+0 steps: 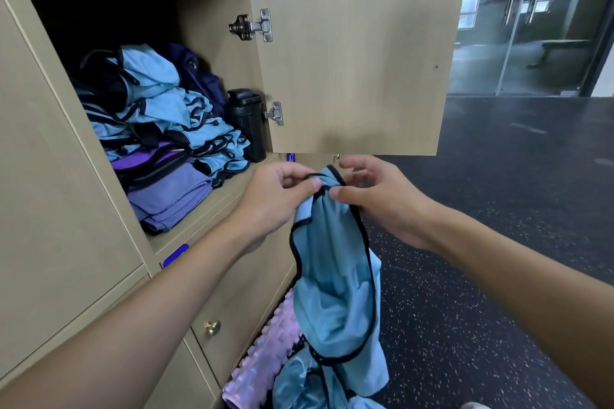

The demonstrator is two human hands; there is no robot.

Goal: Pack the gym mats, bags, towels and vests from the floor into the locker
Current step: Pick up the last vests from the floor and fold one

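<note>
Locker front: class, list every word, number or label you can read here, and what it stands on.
Large blue label on the locker front: too blurred to read.
Small blue label below the open door: white marks, too small to read.
No other text shows.

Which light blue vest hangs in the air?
The vest pinched by left hand and right hand; others lie in the locker or on the floor.

Lilac ridged foam mat (262, 355) sits partly behind hanging light-blue black-trimmed fabric vest (332, 276), cropped by bottom edge. Light-blue fabric heap (295, 382) on floor also cropped. Back of open wooden locker (212, 53) too dark to tell. Small blue door label (175, 255) illegible.
</note>
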